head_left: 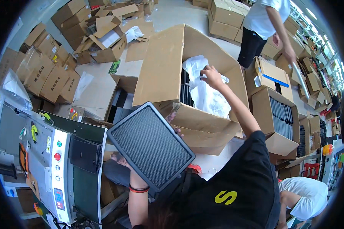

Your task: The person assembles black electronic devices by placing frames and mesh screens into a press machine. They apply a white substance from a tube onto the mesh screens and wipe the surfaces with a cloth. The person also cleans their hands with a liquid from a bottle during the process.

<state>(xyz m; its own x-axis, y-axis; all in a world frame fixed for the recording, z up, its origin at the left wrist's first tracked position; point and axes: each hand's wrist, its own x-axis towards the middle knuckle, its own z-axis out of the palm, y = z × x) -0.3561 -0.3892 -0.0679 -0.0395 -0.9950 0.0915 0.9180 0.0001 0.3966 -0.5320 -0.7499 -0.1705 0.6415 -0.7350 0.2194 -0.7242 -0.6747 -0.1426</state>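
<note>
A black rectangular panel with a fine mesh face and rounded rim (151,147) is tilted in front of me. My left hand (120,159), mostly hidden beneath it, grips it, with fingertips showing past its right edge. Beyond it stands a large open cardboard box (158,70) with raised flaps. Inside lies crumpled white plastic wrapping (210,99) beside a row of dark flat pieces (185,87). My right hand (212,76) reaches over the box, its bent fingers closed on the upper part of the wrapping.
At left is a machine with a white button panel (61,175). Cardboard cartons (53,78) are piled at far left. An open carton of dark panels (271,131) stands at right. One person (262,23) stands beyond; another (304,196) bends at lower right.
</note>
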